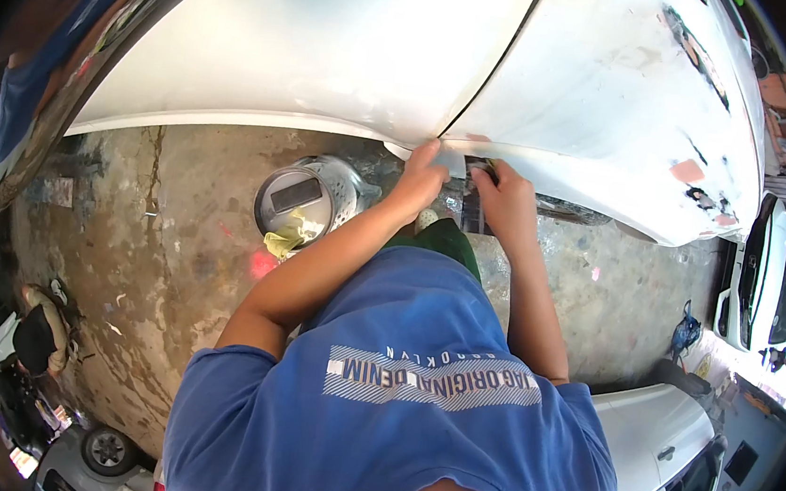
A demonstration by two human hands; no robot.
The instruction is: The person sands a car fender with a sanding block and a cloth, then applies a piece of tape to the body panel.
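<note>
At the lower edge of the white car body (317,49), right of the dark panel gap (495,74): dark tool (482,166) pinched in right hand (508,200), at its left, long axis unclear; left hand (420,184) nearer the gap, cannot tell whether grasping.

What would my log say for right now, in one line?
left hand: at white panel bottom, near seam | right hand: holding small dark object | to left: metal drum, yellow cloth

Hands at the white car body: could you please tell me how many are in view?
2: the left hand at the lower end of the dark seam, and the right hand to the right of that end. No others are visible.
</note>
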